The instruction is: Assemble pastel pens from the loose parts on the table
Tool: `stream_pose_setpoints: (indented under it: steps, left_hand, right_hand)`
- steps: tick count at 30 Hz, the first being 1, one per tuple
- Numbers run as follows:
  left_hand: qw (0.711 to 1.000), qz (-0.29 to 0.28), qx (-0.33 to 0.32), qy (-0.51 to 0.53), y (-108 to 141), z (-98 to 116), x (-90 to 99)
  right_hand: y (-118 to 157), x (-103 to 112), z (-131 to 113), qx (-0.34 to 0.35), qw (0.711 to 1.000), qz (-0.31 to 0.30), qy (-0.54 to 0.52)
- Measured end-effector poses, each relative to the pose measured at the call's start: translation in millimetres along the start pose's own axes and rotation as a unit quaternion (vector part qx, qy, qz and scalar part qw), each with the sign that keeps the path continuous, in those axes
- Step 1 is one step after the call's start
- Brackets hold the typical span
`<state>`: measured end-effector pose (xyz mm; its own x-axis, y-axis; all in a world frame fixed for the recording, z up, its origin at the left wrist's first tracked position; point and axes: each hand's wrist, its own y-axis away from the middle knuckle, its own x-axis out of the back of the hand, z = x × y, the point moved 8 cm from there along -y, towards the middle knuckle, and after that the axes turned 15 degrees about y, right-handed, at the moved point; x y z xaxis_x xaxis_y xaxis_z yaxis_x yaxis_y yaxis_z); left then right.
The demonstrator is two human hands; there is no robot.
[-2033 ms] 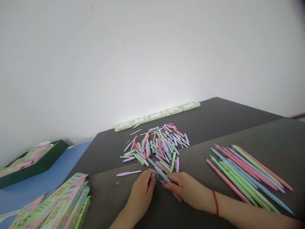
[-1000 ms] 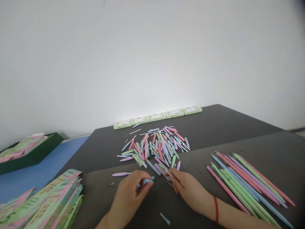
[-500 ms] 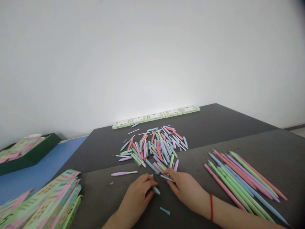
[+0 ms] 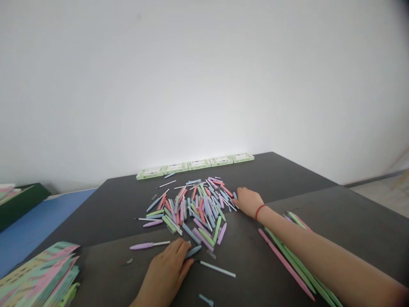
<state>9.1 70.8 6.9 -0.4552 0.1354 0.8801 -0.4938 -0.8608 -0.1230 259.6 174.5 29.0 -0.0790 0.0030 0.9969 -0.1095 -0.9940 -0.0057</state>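
Note:
A loose heap of pastel pen parts [image 4: 200, 204] in blue, green, pink, purple and white lies mid-table. My left hand [image 4: 169, 266] is at the near side of the heap, its thumb and fingers closed on a blue pen part [image 4: 193, 251]. Beside its thumb, a white refill [image 4: 217, 269] with a dark tip lies on the table. My right hand [image 4: 249, 201] reaches to the heap's right edge, fingertips at a blue piece [image 4: 235, 195]; whether it grips anything is hidden. A small blue piece [image 4: 206, 299] lies near the front edge of view.
Long pens [image 4: 287, 260] lie under my right forearm. Flat light-green boxes [image 4: 200, 164] line the table's back edge. Stacked printed cards [image 4: 41, 277] are at the near left, with a dark green box [image 4: 24, 204] beyond on a blue surface [image 4: 60, 221]. A purple pen part [image 4: 142, 246] lies apart.
My right hand has moved away from my left, out to the heap's right edge. The white refill now lies on the table. The view has shifted, so most things sit further left and lower.

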Motion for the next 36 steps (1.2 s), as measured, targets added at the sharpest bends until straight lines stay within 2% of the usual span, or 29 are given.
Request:
stream_pose_setpoints:
  steps: [3,6,9,11,12,14,15,16,17,20,22,26,29,36]
  left_hand:
    - [0.999,0.032,-0.026,0.001,2,2,2.9]
    - [0.997,0.050,-0.050,0.021,3,5,6.0]
    - [0.993,0.065,-0.064,0.078,4,13,12.5]
    - [0.985,0.080,-0.060,0.137,6,18,19.4]
    - [0.980,0.092,-0.051,0.168,8,21,23.8]
    - [0.968,0.116,-0.038,0.220,12,27,32.8]
    - [0.963,0.126,-0.045,0.232,15,33,37.3]
    - [0.963,0.125,-0.058,0.232,17,41,40.0]
    - [0.965,0.123,-0.071,0.220,18,48,41.8]
    - [0.979,0.043,-0.105,0.169,19,65,29.9]
    - [0.981,0.029,-0.106,0.158,18,66,24.1]
    - [0.976,0.032,-0.050,0.210,14,52,15.0]
    - [0.974,0.035,-0.035,0.222,15,47,11.7]
    - [0.992,0.041,-0.104,0.054,21,60,18.5]
  right_hand:
    - [-13,-13,5,-0.014,0.999,-0.023,-0.017]
    - [-10,-9,9,0.000,0.998,-0.031,-0.059]
    - [9,7,5,0.059,0.989,-0.039,-0.128]
    - [33,16,-7,0.120,0.972,-0.064,-0.191]
    - [48,19,-16,0.150,0.957,-0.079,-0.235]
    - [81,21,-41,0.202,0.868,-0.162,-0.423]
    - [97,21,-54,0.218,0.838,-0.194,-0.461]
    - [111,21,-65,0.232,0.826,-0.209,-0.469]
    - [121,22,-74,0.240,0.833,-0.194,-0.460]
    - [140,31,-95,0.253,0.864,-0.110,-0.421]
    - [145,33,-106,0.263,0.862,-0.093,-0.424]
    - [143,33,-112,0.271,0.842,-0.114,-0.453]
    - [143,28,-112,0.285,0.841,-0.117,-0.445]
    - [156,31,-111,0.336,0.871,-0.011,-0.358]
